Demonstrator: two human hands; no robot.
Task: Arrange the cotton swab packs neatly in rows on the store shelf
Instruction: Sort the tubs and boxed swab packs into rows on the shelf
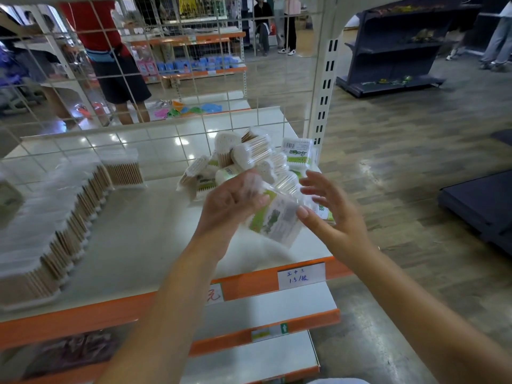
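So the pack in hand (273,217) is a clear plastic box of cotton swabs with a green-and-white label, tilted, held up over the front right part of the white shelf (144,231). The left hand (230,206) has its fingers curled round the box's upper left end, gripping it. The right hand (329,209) sits at 3 o'clock of the box with fingers spread wide; only its thumb tip touches the box's right edge, the rest is loose in the air.

Right behind it, at 12 o'clock, there's a messy heap of the same boxes (243,159), lying every which way, some showing the white swab tips through the plastic, some the wooden sticks. One box (297,152) stands upright at the heap's 2 o'clock, by the slotted upright post (322,101).

Over at 9 o'clock of the shelf, a long tidy row of flat bagged swabs (63,225) runs front to back, wooden sticks on edge, packed touching each other.

The shelf's front edge is an orange strip with a handwritten price tag (300,275) at 5 o'clock of the held box. Wire grid panel (166,65) closes the back, with people and other shelves blurry beyond it.
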